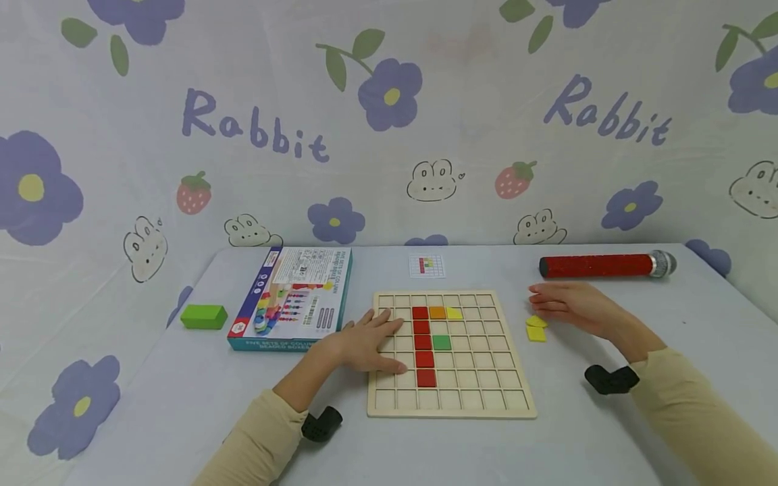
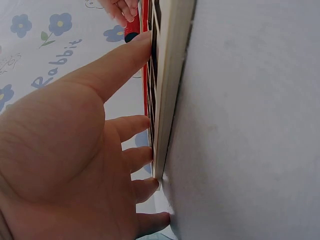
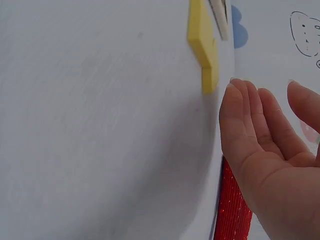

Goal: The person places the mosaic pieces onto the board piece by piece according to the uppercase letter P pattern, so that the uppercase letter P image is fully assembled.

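Observation:
My left hand [image 1: 363, 343] rests spread on the left side of a wooden grid board [image 1: 389, 403], its fingertips touching the frame and squares. On the board lie a column of several red tiles [image 1: 422, 342], an orange tile [image 1: 437, 312], a yellow tile [image 1: 454, 313] and a green tile [image 1: 442, 343]. To the right of the board, my right hand [image 1: 577, 307] hovers edge-down with fingers extended and nothing held. Close to its fingers are loose yellow tiles [image 1: 536, 334], which the right wrist view shows as yellow pieces [image 3: 201, 32] just beyond the fingertips.
A small pattern card [image 1: 427, 266] lies behind the board. At the left are a boxed set [image 1: 292, 297] and a green block [image 1: 203, 316]. A red microphone [image 1: 598, 266] lies at the back right. A printed cloth [image 1: 474, 135] hangs behind the table.

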Demonstrator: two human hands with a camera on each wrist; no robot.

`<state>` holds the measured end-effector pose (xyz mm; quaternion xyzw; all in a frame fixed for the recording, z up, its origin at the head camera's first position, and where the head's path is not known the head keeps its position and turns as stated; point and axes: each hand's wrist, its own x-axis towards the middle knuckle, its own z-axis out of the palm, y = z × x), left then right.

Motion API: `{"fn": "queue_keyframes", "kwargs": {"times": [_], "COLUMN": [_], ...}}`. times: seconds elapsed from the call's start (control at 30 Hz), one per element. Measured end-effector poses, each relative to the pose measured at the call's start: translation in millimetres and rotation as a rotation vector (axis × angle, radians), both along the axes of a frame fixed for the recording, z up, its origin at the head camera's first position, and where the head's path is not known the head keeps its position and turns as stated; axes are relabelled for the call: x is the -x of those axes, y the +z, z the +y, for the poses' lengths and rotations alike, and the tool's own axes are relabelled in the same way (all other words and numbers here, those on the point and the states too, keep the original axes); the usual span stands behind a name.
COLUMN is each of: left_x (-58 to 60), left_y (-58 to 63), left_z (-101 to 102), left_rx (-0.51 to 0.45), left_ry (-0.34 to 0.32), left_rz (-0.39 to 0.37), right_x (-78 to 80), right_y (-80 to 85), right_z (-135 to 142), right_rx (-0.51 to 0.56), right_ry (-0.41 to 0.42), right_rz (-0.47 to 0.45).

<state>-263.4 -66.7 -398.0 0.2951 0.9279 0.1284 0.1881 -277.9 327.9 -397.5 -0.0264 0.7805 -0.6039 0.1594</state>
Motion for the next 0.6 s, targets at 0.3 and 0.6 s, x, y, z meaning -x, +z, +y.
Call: {"fn": "queue_keyframes", "kwargs": {"times": [0.3,0.6], "left_x": [-0.6,-1.4], "left_y": [1.9,1.3], "left_z": [0.5,0.4], "left_rx": [0.001,0.005], "left_ry": [0.003,0.005], "left_rz": [-0.002,-0.006], "right_x": [-3.9,-7.1], "right_y": [-7.0,-9.8], "right_z": [7.8,6.8], "right_rx": [-0.224,-0.373], "right_ry": [0.045,0.121], "right_rz": [0.071,0.206]}}
